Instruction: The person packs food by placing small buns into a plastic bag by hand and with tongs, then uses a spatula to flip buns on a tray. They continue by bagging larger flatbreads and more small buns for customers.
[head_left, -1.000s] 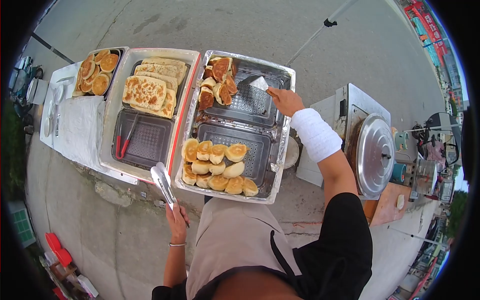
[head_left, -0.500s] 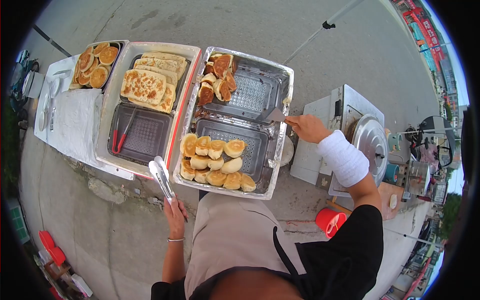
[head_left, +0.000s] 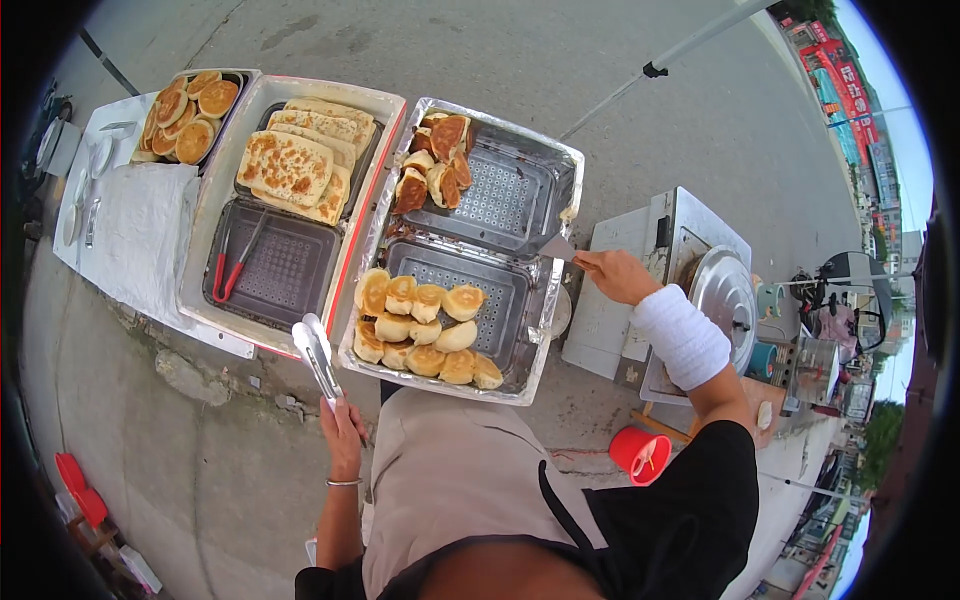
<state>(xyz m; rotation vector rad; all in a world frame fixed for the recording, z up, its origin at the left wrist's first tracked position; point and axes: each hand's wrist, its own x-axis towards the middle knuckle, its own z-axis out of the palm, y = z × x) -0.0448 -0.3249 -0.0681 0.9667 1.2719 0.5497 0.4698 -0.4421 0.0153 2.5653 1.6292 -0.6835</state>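
Observation:
My left hand [head_left: 343,430] is closed round metal tongs [head_left: 318,358], whose tips point up toward the near edge of the middle box. My right hand [head_left: 617,275] grips a spatula [head_left: 558,247] by its handle; the blade reaches over the right rim of the foil-lined box [head_left: 378,240]. Inside that box, pale browned buns [head_left: 425,328] lie in rows on the near perforated tray [head_left: 513,290]. Darker fried pieces [head_left: 436,165] are heaped at the far left of the other tray [head_left: 508,182]. Neither tool touches the food.
In the middle box [head_left: 199,250] are flatbreads [head_left: 290,165] and red-handled tongs [head_left: 240,262]. Round cakes [head_left: 180,125] fill a tray farther left. A large lidded pot [head_left: 724,308] stands at right, with a red bucket [head_left: 638,455] below. A pole [head_left: 690,45] slants beyond the boxes.
The view has shifted slightly, so the boxes and the pot sit a little differently in it. Both hands keep hold of their tools, and the food looks unmoved.

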